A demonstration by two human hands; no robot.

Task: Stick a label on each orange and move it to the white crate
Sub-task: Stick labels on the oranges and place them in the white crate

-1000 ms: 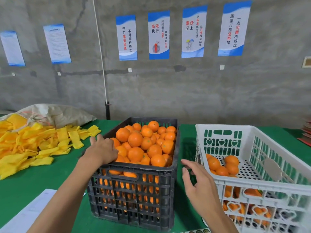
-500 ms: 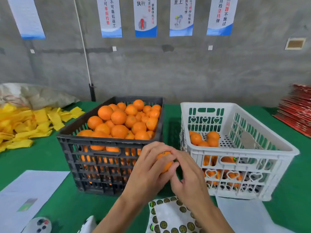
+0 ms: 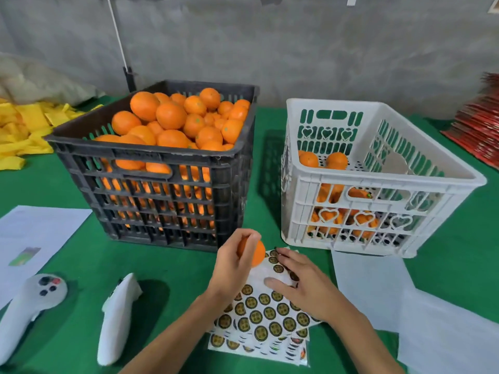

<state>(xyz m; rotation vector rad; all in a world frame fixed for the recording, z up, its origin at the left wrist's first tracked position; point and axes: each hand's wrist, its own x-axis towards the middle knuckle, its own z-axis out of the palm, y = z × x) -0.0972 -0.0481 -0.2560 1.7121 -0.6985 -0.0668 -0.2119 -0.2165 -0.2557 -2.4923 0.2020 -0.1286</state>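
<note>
My left hand (image 3: 232, 265) grips an orange (image 3: 256, 253) above the near table, just over the top edge of the label sheets. My right hand (image 3: 301, 282) lies on the sheet of round dark-and-gold labels (image 3: 266, 317), fingers spread flat towards the sheet's upper rows. The black crate (image 3: 162, 168) behind stands heaped with oranges. To the right stands the white crate (image 3: 378, 179) with several oranges at its bottom.
Two white hand controllers (image 3: 29, 306) (image 3: 116, 317) lie at the near left on the green table. White paper sheets lie at the left (image 3: 35, 238) and right (image 3: 378, 290). Yellow bags (image 3: 24, 130) are piled at the far left, red packs (image 3: 478, 130) at the far right.
My left hand took an orange from the black crate and carried it down over the label sheets. My right hand left the orange and dropped flat onto the sheet. The view tilted down.
</note>
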